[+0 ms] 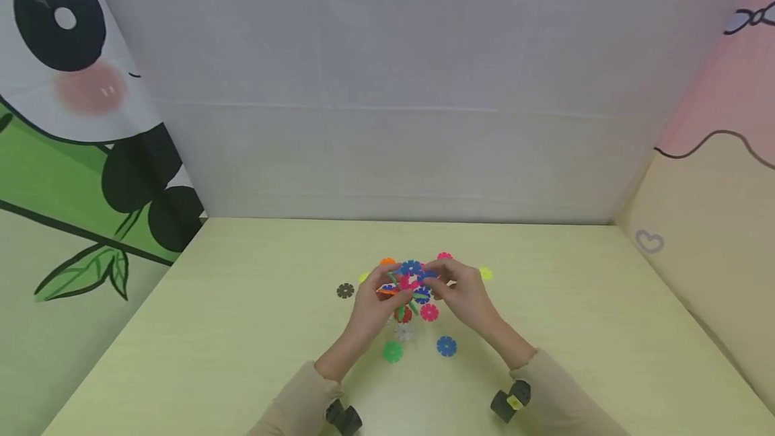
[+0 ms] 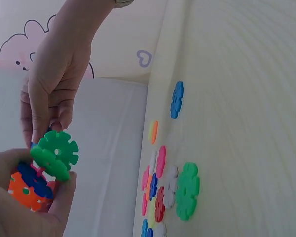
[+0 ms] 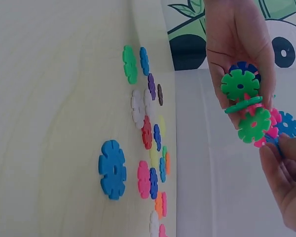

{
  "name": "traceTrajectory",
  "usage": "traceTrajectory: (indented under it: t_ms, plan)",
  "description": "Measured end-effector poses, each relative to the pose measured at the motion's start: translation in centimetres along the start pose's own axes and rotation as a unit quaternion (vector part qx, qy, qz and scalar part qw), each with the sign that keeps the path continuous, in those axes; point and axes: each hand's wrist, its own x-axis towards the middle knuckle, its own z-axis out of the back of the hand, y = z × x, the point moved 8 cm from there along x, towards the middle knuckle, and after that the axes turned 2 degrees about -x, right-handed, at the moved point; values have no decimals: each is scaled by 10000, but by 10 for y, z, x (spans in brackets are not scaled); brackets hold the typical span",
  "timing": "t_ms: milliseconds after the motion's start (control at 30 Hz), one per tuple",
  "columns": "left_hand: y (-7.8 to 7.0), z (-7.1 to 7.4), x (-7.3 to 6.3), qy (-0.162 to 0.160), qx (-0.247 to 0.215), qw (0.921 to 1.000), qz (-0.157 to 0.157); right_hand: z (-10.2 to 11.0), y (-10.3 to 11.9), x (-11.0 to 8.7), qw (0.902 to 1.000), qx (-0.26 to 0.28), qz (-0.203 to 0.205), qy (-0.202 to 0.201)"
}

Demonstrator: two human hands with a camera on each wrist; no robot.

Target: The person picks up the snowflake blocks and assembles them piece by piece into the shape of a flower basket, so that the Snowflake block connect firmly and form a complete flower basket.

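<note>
Left-hand fingers: the left hand [image 1: 369, 303] is holding the disc assembly [image 3: 254, 126] between curled fingers and thumb.
Right-hand fingers: the right hand [image 1: 466, 291] is pinching a blue disc [image 3: 272, 140] at the assembly's rim; I am unable to tell whether it is slotted in.
Assembly position: I am seeing it held above the tabletop [image 1: 242, 328], between both hands, its notched pieces standing at different angles.
Handling: I am judging it light, stiff and smooth-faced, probably slippery; the slot joints are likely the weak point under twisting.
Hold point: I am favouring a pinch across a disc's flat faces, close to the joint.
Loose discs: a green disc [image 1: 393, 352] and a second blue disc [image 1: 447, 346] are lying nearer the body than the assembly; a dark disc [image 1: 345, 291] is lying left of it, a yellow disc [image 1: 486, 273] right.
Open room: bare surface is extending widely left and right of the assembly.
Edges: the white backdrop [image 1: 393, 120] is bounding the tabletop beyond the assembly; the side panels are standing well apart from it.
</note>
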Motion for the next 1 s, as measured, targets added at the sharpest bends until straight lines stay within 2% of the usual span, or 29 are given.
traceTrajectory:
  t_ms: [100,167,267,367,467,600,667,733,867,1000]
  plan:
    - [1,-5,0,566,113,9983,40,4,-7,1,9999,98,-122,7]
    - [1,-9,-2,985,299,9947,-47,5,-13,1,9996,152,-217,38]
    - [0,-14,-4,1506,603,9860,-387,3,-20,2,9990,209,-338,194]
    - [-2,-18,-4,1807,789,9772,-790,0,-24,3,9979,276,-415,405]
    - [-1,-17,-2,1810,969,9735,-1010,-2,-27,3,9964,257,-481,642]
    - [5,-9,0,1646,1008,9784,-733,2,-40,-3,9925,29,-822,906]
    - [7,-3,-1,1586,925,9815,-537,2,-50,-9,9873,-167,-1031,1197]
    - [7,2,-2,1604,802,9829,-409,-2,-61,-18,9790,-411,-1148,1634]
    - [6,9,-5,1695,555,9835,-296,-14,-72,-35,9584,-707,-998,2581]
    - [7,11,-6,1705,418,9843,-196,-24,-75,-45,9442,-926,-899,3030]
